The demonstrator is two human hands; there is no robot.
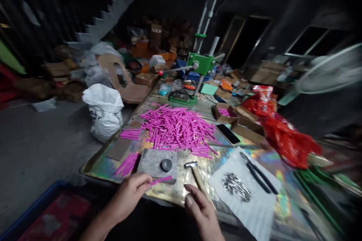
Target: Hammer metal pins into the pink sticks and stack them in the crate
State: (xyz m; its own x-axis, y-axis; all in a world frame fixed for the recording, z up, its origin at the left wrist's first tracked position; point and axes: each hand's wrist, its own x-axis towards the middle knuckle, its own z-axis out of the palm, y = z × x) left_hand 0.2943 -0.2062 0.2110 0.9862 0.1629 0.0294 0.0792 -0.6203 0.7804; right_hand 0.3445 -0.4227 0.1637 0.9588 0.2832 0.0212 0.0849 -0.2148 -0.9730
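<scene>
My left hand [134, 190] pinches the end of a thin pink strip [162, 179], which points right over the near edge of a grey stone block [148, 162]. On that block stands a small dark round metal piece [166, 164]. Nothing shows in my right hand [202, 209], its fingers a little apart, close to the wooden handle of a hammer [198, 179]. Behind the block lies a big heap of pink strips [178, 126]. A smaller bunch of pink strips [127, 163] rests left of the block, with another row [130, 134] beyond it.
On the right, a white sheet [226, 192] bears small shiny metal pieces [236, 186] and dark-handled pliers [258, 173]. A phone [227, 134], cardboard boxes [249, 128] and red plastic bags [285, 135] lie beyond. A green lever press [202, 64] stands at the back; a white sack [103, 113] is left.
</scene>
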